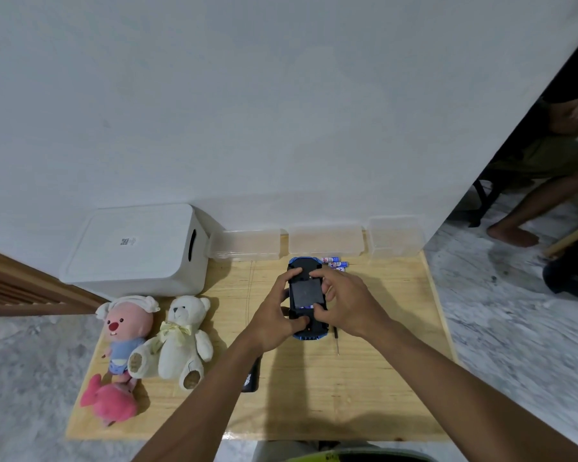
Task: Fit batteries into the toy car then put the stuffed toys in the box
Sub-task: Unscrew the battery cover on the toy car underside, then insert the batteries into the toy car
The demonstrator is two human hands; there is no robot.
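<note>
Two steps remain: left hand and right hand both clasp the upturned toy car mid-table, batteries lying loose just beyond it, three stuffed toys at left outside the white box.

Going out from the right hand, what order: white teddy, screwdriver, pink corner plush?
1. screwdriver, right beside the right hand.
2. white teddy, left of the toy car.
3. pink plush, at the near-left corner.
</note>
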